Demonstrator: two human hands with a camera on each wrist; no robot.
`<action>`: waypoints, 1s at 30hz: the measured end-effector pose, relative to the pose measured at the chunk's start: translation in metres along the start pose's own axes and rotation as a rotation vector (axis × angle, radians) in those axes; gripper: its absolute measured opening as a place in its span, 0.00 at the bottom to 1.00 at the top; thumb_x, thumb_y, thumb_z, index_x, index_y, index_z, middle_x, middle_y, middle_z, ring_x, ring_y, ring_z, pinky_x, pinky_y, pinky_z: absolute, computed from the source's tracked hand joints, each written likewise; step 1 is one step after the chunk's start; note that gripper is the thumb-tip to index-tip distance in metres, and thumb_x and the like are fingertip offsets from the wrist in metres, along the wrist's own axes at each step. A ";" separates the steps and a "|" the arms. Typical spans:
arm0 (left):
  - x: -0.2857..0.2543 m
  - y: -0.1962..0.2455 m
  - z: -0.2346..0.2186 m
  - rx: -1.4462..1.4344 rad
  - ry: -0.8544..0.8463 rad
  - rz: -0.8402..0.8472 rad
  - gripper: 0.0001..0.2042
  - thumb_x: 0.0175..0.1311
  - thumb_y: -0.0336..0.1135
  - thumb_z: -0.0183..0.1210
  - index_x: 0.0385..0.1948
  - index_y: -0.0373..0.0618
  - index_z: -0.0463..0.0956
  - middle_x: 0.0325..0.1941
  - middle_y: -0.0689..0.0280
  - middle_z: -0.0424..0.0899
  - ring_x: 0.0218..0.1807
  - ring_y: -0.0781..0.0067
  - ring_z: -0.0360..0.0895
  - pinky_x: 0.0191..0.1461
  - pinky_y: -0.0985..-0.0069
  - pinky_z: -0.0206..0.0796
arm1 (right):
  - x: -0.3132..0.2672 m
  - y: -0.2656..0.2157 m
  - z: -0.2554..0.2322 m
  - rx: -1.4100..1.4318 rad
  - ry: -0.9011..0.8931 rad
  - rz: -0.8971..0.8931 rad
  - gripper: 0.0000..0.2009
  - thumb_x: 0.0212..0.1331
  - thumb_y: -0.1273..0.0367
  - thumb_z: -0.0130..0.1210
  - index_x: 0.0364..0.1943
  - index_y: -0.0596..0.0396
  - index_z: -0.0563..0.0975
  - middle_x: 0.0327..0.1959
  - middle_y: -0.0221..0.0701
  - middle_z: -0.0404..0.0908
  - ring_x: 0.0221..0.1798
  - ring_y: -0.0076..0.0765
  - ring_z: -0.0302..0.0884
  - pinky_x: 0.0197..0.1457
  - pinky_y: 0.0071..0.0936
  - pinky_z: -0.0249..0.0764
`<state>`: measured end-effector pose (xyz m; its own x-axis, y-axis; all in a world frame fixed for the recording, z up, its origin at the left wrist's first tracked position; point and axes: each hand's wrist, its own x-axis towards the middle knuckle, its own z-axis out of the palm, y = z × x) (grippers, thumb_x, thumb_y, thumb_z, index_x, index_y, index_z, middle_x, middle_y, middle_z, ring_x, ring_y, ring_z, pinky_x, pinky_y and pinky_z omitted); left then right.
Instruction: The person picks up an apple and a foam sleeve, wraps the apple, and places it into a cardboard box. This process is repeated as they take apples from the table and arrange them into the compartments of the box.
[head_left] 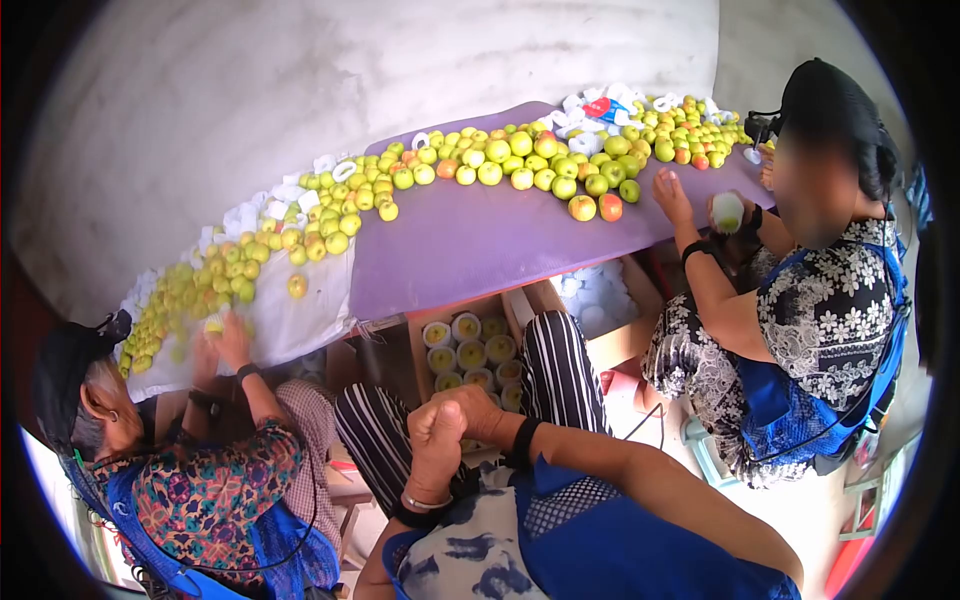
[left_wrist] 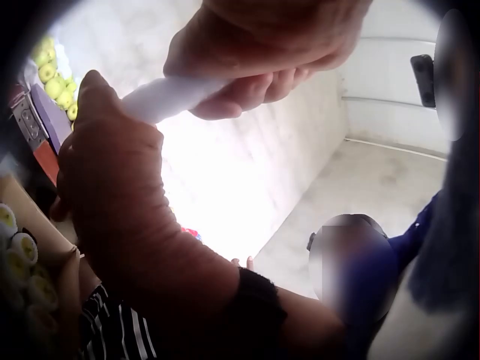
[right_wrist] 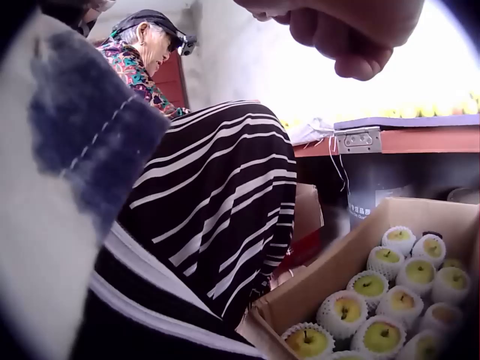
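Observation:
In the head view my left hand (head_left: 437, 440) is curled into a fist, close against my right hand (head_left: 475, 410) over my lap. Between the two hands, the left wrist view shows a white foam net sleeve (left_wrist: 169, 99). Curled fingers of the left hand (left_wrist: 274, 45) grip one end, while the right hand (left_wrist: 112, 165) pinches the other between thumb and fingers. The right wrist view catches only curled fingers (right_wrist: 337, 34) at its top edge. Just beyond my hands, between the knees, is a cardboard box (right_wrist: 360, 247) of apples (right_wrist: 368, 286) in white foam nets.
A purple-topped table (head_left: 450, 240) bears a long heap of loose apples (head_left: 490, 160) with white foam nets along the wall. One person (head_left: 200, 480) sits to my left, another (head_left: 800, 300) to my right. A second box (head_left: 600, 300) holds white foam pieces.

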<state>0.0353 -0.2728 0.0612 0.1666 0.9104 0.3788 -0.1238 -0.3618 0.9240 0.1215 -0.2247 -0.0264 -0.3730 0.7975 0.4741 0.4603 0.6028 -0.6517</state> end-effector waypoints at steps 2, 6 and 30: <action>0.000 0.003 0.002 -0.014 -0.010 -0.009 0.22 0.67 0.42 0.41 0.09 0.43 0.57 0.11 0.70 0.60 0.15 0.81 0.56 0.22 0.81 0.49 | 0.000 0.001 -0.001 -0.007 -0.033 0.010 0.08 0.41 0.61 0.55 0.23 0.48 0.73 0.23 0.34 0.78 0.29 0.45 0.76 0.27 0.36 0.71; 0.006 0.004 0.002 -0.116 -0.031 -0.036 0.22 0.66 0.44 0.42 0.11 0.43 0.59 0.12 0.68 0.61 0.17 0.78 0.58 0.24 0.79 0.51 | -0.001 -0.004 -0.009 -0.028 -0.050 -0.040 0.06 0.42 0.64 0.55 0.24 0.48 0.74 0.24 0.33 0.78 0.29 0.43 0.76 0.30 0.33 0.71; 0.050 -0.024 -0.036 0.197 0.057 -0.299 0.05 0.51 0.22 0.55 0.30 0.37 0.72 0.24 0.71 0.73 0.28 0.85 0.69 0.33 0.86 0.62 | 0.009 0.054 -0.034 -0.006 -0.282 0.274 0.18 0.40 0.59 0.61 0.33 0.55 0.75 0.29 0.43 0.78 0.35 0.49 0.76 0.37 0.38 0.71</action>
<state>0.0115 -0.2115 0.0565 0.1115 0.9895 0.0920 0.1142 -0.1047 0.9879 0.1704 -0.1840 -0.0375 -0.4421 0.8913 0.1009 0.5781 0.3692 -0.7277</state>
